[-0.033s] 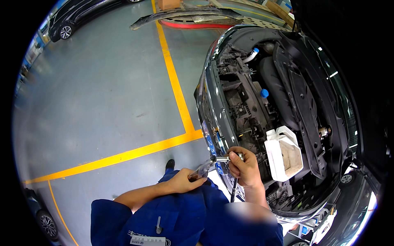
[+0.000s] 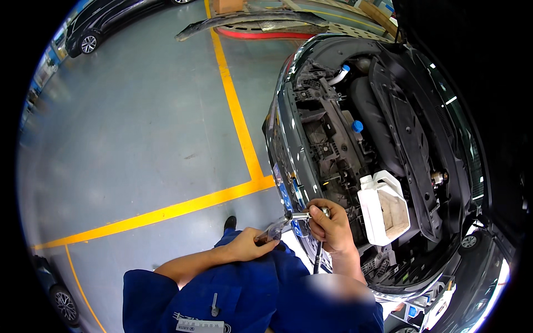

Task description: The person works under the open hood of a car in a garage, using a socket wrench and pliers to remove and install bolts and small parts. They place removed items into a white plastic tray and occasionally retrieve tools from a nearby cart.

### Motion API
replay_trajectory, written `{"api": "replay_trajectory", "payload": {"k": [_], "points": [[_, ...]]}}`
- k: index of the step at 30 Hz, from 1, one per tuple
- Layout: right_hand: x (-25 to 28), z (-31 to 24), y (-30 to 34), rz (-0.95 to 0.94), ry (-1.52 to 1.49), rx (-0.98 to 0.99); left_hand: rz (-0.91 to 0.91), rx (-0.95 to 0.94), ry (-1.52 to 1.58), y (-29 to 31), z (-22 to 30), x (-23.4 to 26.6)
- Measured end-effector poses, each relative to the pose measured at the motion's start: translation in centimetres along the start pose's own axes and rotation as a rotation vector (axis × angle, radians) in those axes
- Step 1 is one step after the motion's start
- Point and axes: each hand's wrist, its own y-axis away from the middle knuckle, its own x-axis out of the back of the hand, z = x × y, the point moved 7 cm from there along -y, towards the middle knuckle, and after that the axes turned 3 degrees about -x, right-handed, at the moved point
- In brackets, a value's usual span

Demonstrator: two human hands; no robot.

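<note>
My right hand is closed around a socket wrench, thumb near its head. The shiny socket end points left, and a dark handle runs down below my fingers. My left hand is closed on a clear, see-through plastic piece; whether it is a bag or a small container I cannot tell. Its upper end meets the tip of the socket, where a small dark part shows. Both hands are in front of my body, beside the front of a dark car.
The car's hood is raised over the engine bay. A cut-open white plastic jug stands on the engine bay's near side. Blue caps show farther in. Yellow lines cross the grey floor. A long dark strip lies at the back.
</note>
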Motion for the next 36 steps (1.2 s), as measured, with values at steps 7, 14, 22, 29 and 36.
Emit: {"api": "replay_trajectory", "payload": {"k": [7, 14, 22, 29, 36], "points": [[0.5, 1.0, -0.4, -0.142, -0.056, -0.223, 0.062, -0.141, -0.144, -0.5, -0.9, 0.8], [0.4, 2.5, 0.0, -0.094, -0.136, -0.272, 0.042, -0.216, -0.315, 0.0, -0.1, 2.0], [-3.9, -3.7, 3.6, -0.021, 0.805, 1.386, -0.411, 0.053, 0.305, 1.2, 2.4, 0.0], [-3.4, -3.1, 2.2, -0.008, 0.759, 0.838, -0.384, 0.087, 0.375, 1.5, 1.8, -0.3], [-1.8, 0.7, 1.4, -0.068, 0.101, 0.090, -0.230, 0.009, 0.138, 1.3, -0.3, -0.1]]}}
